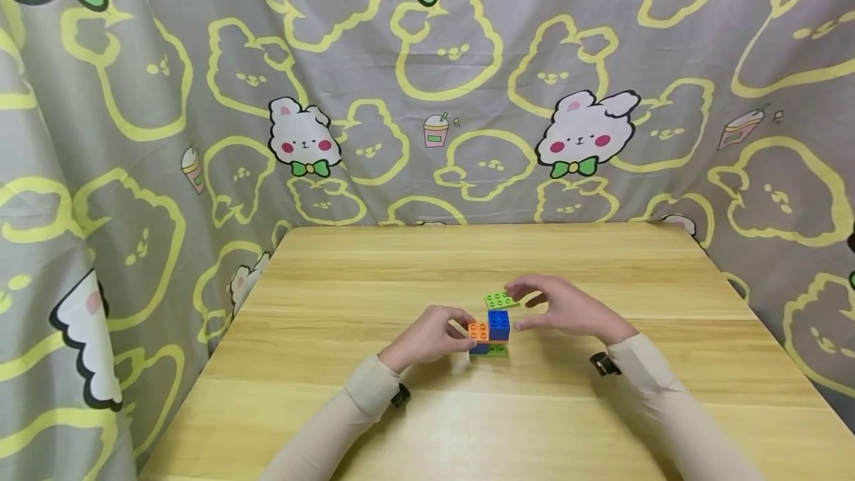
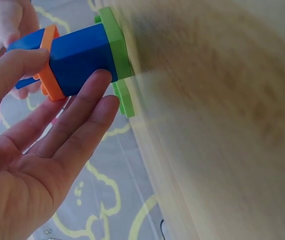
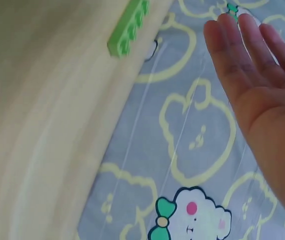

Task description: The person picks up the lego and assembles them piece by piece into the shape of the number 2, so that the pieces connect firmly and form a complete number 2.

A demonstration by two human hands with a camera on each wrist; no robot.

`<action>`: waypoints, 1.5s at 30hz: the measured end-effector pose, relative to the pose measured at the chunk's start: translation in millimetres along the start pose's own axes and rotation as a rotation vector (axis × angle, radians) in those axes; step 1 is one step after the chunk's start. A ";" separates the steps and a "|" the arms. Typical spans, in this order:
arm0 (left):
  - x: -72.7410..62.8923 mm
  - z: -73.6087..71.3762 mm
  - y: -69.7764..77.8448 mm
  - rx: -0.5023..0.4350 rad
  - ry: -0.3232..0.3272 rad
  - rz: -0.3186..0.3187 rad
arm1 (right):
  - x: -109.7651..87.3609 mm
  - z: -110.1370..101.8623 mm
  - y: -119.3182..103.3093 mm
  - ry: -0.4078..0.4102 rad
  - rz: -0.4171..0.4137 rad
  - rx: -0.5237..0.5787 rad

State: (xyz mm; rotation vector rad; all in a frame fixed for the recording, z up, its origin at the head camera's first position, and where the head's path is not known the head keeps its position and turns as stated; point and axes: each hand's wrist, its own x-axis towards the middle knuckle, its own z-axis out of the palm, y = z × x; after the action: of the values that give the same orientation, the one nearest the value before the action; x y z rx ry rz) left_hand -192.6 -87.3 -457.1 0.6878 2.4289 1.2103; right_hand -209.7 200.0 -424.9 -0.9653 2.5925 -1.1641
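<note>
A small stack of toy building bricks stands on the table, with a green plate (image 2: 113, 42) at its base and a blue brick (image 2: 85, 59) above that. Over it lies an orange brick (image 1: 478, 331), topped on its right part by another blue brick (image 1: 498, 323). My left hand (image 1: 430, 336) holds the stack from the left, thumb and a finger pinching the orange brick. To the right of the upper blue brick is my right hand (image 1: 564, 308), its fingers extended and holding nothing. Behind the stack lies a loose green plate (image 1: 499, 301) with studs up, close by the right fingertips.
The wooden table (image 1: 334, 280) extends around the bricks. A grey curtain (image 1: 374, 132) with yellow animal outlines hangs along its back and sides. Dark straps (image 1: 604, 364) show at the wrists.
</note>
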 end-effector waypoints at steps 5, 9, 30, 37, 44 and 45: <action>0.2 -0.5 0.0 -0.002 -0.001 -0.005 | 12.1 -18.8 9.3 0.033 0.041 -0.083; 0.9 0.1 0.0 0.000 -0.003 -0.005 | 21.8 -26.8 17.6 0.041 0.066 -0.092; 0.6 2.2 -2.1 0.004 -0.010 -0.003 | 54.8 -9.1 57.5 -0.072 0.167 -0.157; 0.4 1.3 -2.2 0.010 -0.008 -0.005 | 57.1 -7.7 58.1 -0.084 0.183 -0.179; 0.3 0.4 -2.0 0.015 -0.003 -0.006 | 60.5 -1.7 59.1 -0.106 0.194 -0.177; 0.3 0.2 -2.0 0.014 -0.003 -0.007 | 60.9 -1.0 59.0 -0.109 0.195 -0.180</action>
State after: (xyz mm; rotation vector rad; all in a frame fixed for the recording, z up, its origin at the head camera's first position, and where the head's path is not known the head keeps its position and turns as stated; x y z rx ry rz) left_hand -193.3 -88.0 -458.8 0.6839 2.4382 1.1898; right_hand -287.2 192.8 -458.5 -0.7600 2.6666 -0.8196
